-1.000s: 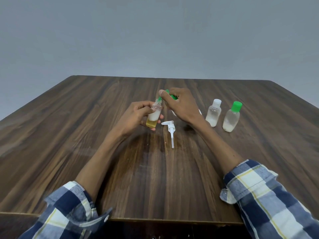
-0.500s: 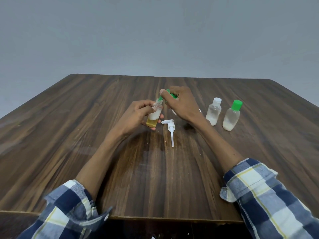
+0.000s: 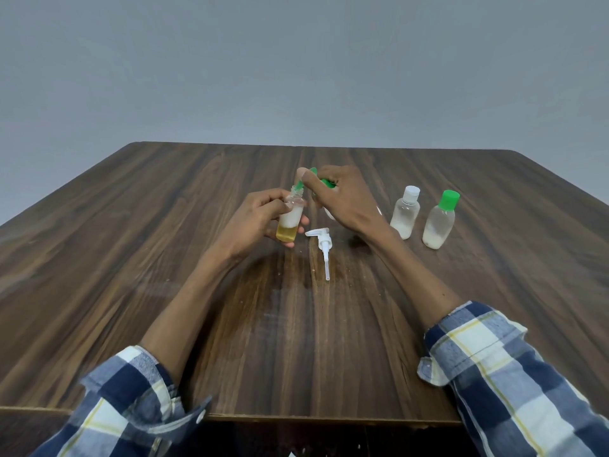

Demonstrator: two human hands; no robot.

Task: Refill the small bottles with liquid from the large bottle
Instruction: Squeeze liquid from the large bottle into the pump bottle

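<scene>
My left hand [image 3: 253, 222] grips a small clear bottle [image 3: 290, 222] just above the table, uncapped, with yellow liquid at the bottom and white foam above it. My right hand [image 3: 342, 199] is closed on the large bottle [image 3: 329, 213], which is tilted left. Only slivers of its white body show under my palm. Its green spout [image 3: 300, 184] points down into the small bottle's mouth. Two more small clear bottles stand to the right, one with a white cap [image 3: 404, 214] and one with a green cap [image 3: 440, 222], each holding a little whitish liquid.
A white pump dispenser head [image 3: 323, 245] lies on the wooden table [image 3: 164, 225] just in front of my hands, its tube pointing toward me. The table's near edge runs under my plaid sleeves. A plain grey wall is behind.
Almost nothing differs. Both hands keep the same pose, with the green spout at the small bottle's mouth. The view has only shifted slightly.
</scene>
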